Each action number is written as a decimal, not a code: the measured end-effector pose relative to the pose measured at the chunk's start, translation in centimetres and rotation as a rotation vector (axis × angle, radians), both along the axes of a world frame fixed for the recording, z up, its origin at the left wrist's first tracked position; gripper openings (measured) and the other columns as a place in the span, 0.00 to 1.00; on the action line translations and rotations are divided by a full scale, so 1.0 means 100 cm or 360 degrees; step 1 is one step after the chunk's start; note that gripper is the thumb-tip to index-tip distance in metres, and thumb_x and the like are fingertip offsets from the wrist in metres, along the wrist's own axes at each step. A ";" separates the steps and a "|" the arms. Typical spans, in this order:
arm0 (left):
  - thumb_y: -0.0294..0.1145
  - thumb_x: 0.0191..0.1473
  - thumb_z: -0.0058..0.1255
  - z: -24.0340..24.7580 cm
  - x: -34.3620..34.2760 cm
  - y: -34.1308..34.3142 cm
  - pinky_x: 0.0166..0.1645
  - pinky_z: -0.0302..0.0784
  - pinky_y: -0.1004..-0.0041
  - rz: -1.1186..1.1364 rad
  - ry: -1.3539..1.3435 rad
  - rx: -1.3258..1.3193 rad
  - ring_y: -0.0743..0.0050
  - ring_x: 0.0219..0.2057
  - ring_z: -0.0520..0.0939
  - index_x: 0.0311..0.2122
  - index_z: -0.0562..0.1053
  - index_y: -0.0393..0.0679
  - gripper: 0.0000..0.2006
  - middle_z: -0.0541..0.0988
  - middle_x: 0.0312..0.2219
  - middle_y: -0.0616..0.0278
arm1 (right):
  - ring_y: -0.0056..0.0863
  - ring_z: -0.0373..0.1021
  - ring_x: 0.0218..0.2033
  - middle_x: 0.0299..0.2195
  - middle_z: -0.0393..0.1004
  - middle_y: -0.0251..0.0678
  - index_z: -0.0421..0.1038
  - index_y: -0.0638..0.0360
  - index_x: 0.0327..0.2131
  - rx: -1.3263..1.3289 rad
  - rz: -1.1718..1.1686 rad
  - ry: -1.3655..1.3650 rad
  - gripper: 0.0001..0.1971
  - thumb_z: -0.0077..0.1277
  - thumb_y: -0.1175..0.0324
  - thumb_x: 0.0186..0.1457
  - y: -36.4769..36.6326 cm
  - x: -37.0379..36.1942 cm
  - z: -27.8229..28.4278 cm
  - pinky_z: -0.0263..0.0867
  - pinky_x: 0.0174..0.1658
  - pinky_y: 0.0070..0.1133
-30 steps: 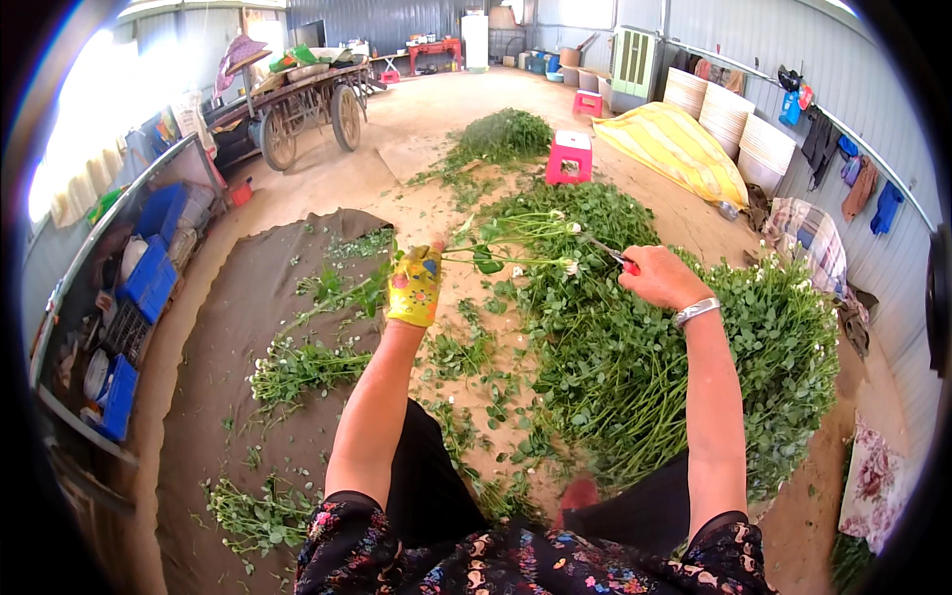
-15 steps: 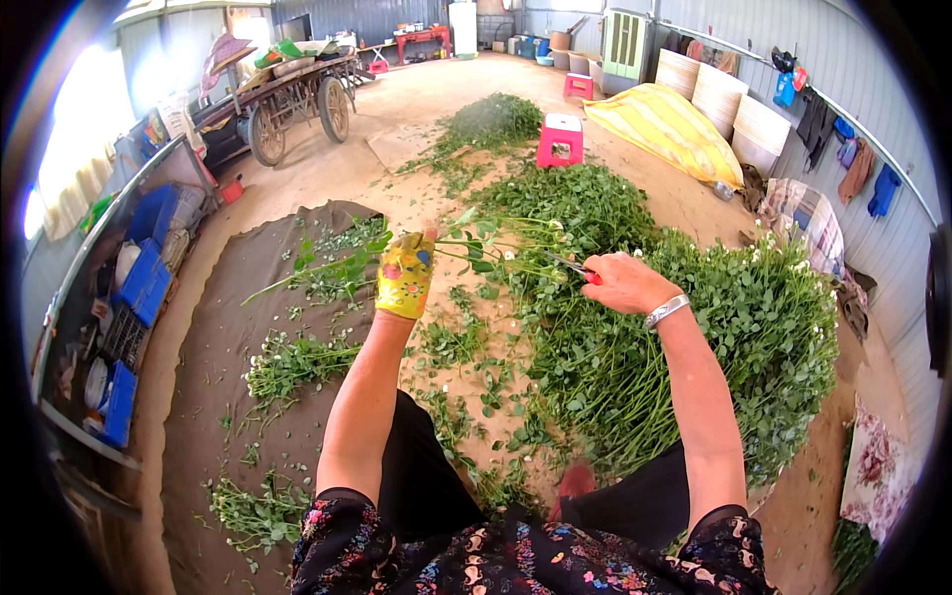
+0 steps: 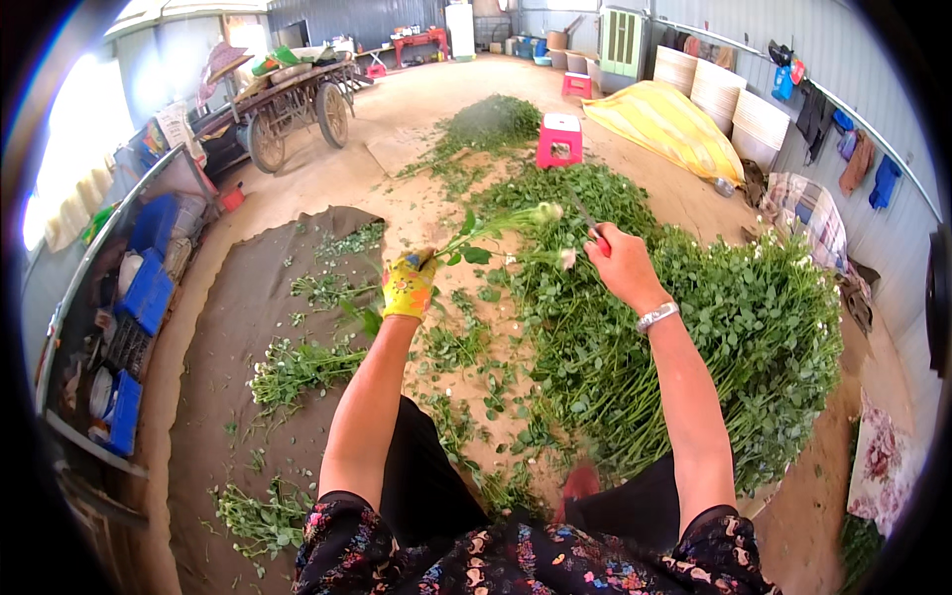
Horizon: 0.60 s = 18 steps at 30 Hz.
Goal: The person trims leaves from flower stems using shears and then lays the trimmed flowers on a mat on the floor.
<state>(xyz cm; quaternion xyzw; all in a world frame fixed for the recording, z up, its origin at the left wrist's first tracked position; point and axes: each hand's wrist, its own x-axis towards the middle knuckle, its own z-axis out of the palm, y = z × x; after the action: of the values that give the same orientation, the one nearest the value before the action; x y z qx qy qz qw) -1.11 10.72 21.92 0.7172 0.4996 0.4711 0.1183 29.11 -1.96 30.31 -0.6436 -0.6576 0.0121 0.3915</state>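
Note:
My left hand [image 3: 407, 286], in a yellow floral glove, is closed around a few leafy flower stems [image 3: 484, 232]. Their pale blossoms point right, toward the other hand. Bare, with a silver band at the wrist, my right hand [image 3: 629, 268] grips red-handled shears [image 3: 601, 241]. The metal blades point up and left, just right of the blossoms and apart from them; whether they are parted is too blurred to tell. Below that hand spreads a large heap of cut flower stems [image 3: 674, 367]. Small bunches [image 3: 302, 365] lie on the dark cloth [image 3: 223, 397] at my left.
A pink stool [image 3: 559, 141] stands beyond the heap, with another green pile [image 3: 491, 121] farther back. A wooden cart [image 3: 297, 99] is at far left, near blue crates [image 3: 144, 290]. A yellow striped sheet [image 3: 669, 124] and white tubs [image 3: 718, 97] line the right side.
The stems in my left hand have swung, blossoms now tilted up and away. My right hand has moved slightly up and right, its blades turning from pointing left to pointing upward.

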 end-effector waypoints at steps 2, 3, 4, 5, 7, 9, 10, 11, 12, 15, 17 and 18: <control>0.28 0.50 0.56 -0.011 -0.007 0.019 0.31 0.77 0.77 -0.0278 -0.0727 -0.0749 0.75 0.30 0.81 0.42 0.76 0.37 0.13 0.81 0.33 0.61 | 0.39 0.68 0.22 0.21 0.71 0.46 0.70 0.66 0.38 0.0133 0.0002 0.0121 0.13 0.52 0.66 0.52 0.000 -0.004 0.002 0.64 0.29 0.29; 0.27 0.51 0.56 -0.009 -0.005 0.021 0.30 0.77 0.77 -0.0396 -0.0923 -0.0908 0.73 0.30 0.81 0.44 0.75 0.38 0.14 0.81 0.34 0.60 | 0.38 0.68 0.22 0.22 0.71 0.47 0.69 0.66 0.40 0.0093 -0.0004 0.0112 0.15 0.52 0.66 0.53 0.000 -0.005 0.005 0.64 0.30 0.28; 0.25 0.51 0.56 -0.010 -0.003 0.020 0.29 0.78 0.76 -0.0516 -0.1118 -0.1064 0.71 0.30 0.81 0.45 0.75 0.39 0.14 0.80 0.34 0.59 | 0.39 0.68 0.23 0.22 0.71 0.47 0.69 0.66 0.40 0.0106 0.0019 0.0068 0.15 0.52 0.66 0.53 0.000 -0.007 0.005 0.64 0.30 0.28; 0.25 0.51 0.56 -0.009 0.000 0.018 0.29 0.80 0.75 -0.0556 -0.1262 -0.1134 0.69 0.30 0.81 0.46 0.74 0.40 0.15 0.80 0.35 0.58 | 0.39 0.68 0.23 0.22 0.71 0.47 0.69 0.67 0.40 0.0121 0.0044 0.0020 0.15 0.52 0.66 0.53 0.001 -0.008 0.002 0.64 0.30 0.28; 0.25 0.51 0.56 -0.003 0.008 0.012 0.31 0.82 0.72 -0.0620 -0.1515 -0.1265 0.67 0.31 0.81 0.45 0.73 0.39 0.15 0.78 0.36 0.57 | 0.42 0.69 0.25 0.23 0.71 0.48 0.68 0.68 0.41 0.0144 0.0113 -0.0060 0.16 0.52 0.66 0.52 0.006 -0.011 -0.001 0.65 0.32 0.28; 0.26 0.51 0.56 -0.007 0.009 0.013 0.33 0.82 0.71 -0.0633 -0.1601 -0.1269 0.67 0.32 0.81 0.44 0.73 0.41 0.13 0.77 0.35 0.60 | 0.50 0.71 0.32 0.30 0.73 0.52 0.68 0.68 0.41 0.0139 0.0164 -0.0160 0.16 0.51 0.66 0.52 0.012 -0.020 -0.001 0.67 0.35 0.36; 0.27 0.51 0.56 -0.007 0.009 0.014 0.36 0.81 0.69 -0.0640 -0.1629 -0.1283 0.67 0.33 0.81 0.44 0.73 0.41 0.14 0.78 0.35 0.61 | 0.50 0.71 0.33 0.31 0.74 0.52 0.68 0.67 0.41 0.0119 0.0174 -0.0192 0.16 0.51 0.66 0.51 0.016 -0.025 0.001 0.67 0.36 0.37; 0.26 0.51 0.56 -0.007 0.012 0.013 0.36 0.81 0.70 -0.0653 -0.1635 -0.1295 0.67 0.33 0.80 0.44 0.73 0.41 0.14 0.77 0.35 0.61 | 0.49 0.71 0.33 0.32 0.74 0.50 0.67 0.65 0.41 0.0099 0.0172 -0.0235 0.16 0.50 0.65 0.52 0.019 -0.028 0.000 0.67 0.37 0.36; 0.26 0.51 0.56 -0.006 0.014 0.011 0.36 0.81 0.70 -0.0668 -0.1640 -0.1308 0.67 0.32 0.80 0.44 0.73 0.42 0.13 0.77 0.35 0.61 | 0.49 0.71 0.33 0.32 0.74 0.50 0.67 0.64 0.41 0.0109 0.0189 -0.0286 0.15 0.49 0.65 0.52 0.024 -0.030 0.001 0.67 0.36 0.36; 0.26 0.51 0.56 -0.007 0.019 0.009 0.35 0.81 0.70 -0.0685 -0.1663 -0.1370 0.67 0.32 0.80 0.44 0.73 0.42 0.13 0.77 0.35 0.62 | 0.47 0.71 0.31 0.31 0.72 0.47 0.66 0.60 0.39 0.0087 0.0203 -0.0433 0.13 0.47 0.63 0.54 0.036 -0.046 0.008 0.68 0.34 0.36; 0.27 0.51 0.56 -0.009 0.023 0.007 0.36 0.80 0.69 -0.0721 -0.1673 -0.1404 0.67 0.31 0.80 0.44 0.73 0.42 0.14 0.77 0.35 0.62 | 0.47 0.71 0.31 0.31 0.72 0.47 0.65 0.60 0.37 0.0066 0.0180 -0.0473 0.12 0.47 0.63 0.54 0.042 -0.057 0.015 0.68 0.33 0.37; 0.27 0.51 0.56 -0.010 0.026 0.006 0.36 0.80 0.69 -0.0748 -0.1664 -0.1416 0.67 0.32 0.80 0.45 0.73 0.43 0.14 0.77 0.36 0.62 | 0.46 0.71 0.30 0.30 0.72 0.47 0.65 0.60 0.37 0.0055 0.0165 -0.0493 0.12 0.47 0.63 0.54 0.045 -0.060 0.018 0.68 0.32 0.37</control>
<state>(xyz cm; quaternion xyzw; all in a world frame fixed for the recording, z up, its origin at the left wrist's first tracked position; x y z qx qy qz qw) 1.45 11.27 20.90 0.3706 0.3548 0.4667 0.7204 23.12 2.53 32.14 -0.5961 -0.7425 -0.0783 0.2953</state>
